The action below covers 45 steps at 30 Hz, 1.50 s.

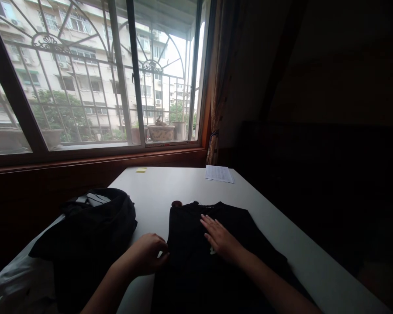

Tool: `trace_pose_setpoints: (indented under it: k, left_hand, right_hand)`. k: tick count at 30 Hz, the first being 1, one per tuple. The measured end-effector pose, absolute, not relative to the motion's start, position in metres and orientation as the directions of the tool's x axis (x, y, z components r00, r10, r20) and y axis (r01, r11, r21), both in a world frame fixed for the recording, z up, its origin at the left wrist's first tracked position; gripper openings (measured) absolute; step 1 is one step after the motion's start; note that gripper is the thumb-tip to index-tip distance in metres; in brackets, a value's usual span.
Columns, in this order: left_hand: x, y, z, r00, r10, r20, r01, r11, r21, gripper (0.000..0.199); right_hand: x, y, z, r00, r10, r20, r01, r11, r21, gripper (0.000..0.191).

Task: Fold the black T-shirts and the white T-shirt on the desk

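A right hand [221, 237] lies flat, fingers extended, on the black shirt [188, 250] spread beneath it on the counter [170, 185], while the left hand [147, 255] curls at its edge, grip unclear, in apparent smoothing that next calls for aligned edges.

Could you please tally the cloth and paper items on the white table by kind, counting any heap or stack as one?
Black garment laid flat: 1
Heap of dark and white clothes: 1
Yellow paper note: 1
White paper, sheet or stack: 1
Total: 4
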<state>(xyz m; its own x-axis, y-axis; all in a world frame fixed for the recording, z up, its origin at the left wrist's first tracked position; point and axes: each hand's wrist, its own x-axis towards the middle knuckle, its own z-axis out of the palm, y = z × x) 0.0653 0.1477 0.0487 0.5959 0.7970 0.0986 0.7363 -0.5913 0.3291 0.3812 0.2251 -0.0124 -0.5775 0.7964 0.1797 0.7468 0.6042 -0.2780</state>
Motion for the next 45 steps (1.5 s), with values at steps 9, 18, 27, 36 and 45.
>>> trace_pose_setpoints:
  k: [9,18,27,36,45]
  left_hand:
    - [0.076,0.160,0.022,0.628,0.742,0.234,0.690,-0.670,0.275,0.028]
    - [0.077,0.162,0.019,0.612,0.742,0.273,0.716,-0.667,0.207,0.015]
    - [0.074,0.159,0.030,0.595,0.748,0.292,0.735,-0.654,0.178,0.015]
    - [0.071,0.168,0.007,0.581,0.726,0.369,0.691,-0.679,0.247,0.017]
    - [0.060,0.201,-0.027,0.208,0.881,0.424,0.749,-0.422,0.511,0.024]
  right_hand:
    - [0.560,0.142,-0.050,-0.194,0.960,0.203,0.954,0.233,-0.187,0.059]
    - [0.555,0.125,-0.045,-0.201,0.972,0.118,0.962,0.219,-0.165,0.061]
    - [0.551,0.143,-0.038,-0.240,0.968,0.080,0.945,0.251,-0.208,0.063]
    - [0.548,0.145,-0.036,-0.200,0.972,0.128,0.913,0.232,-0.335,0.063]
    - [0.581,0.147,-0.051,0.129,0.943,0.308,0.775,0.098,-0.625,0.044]
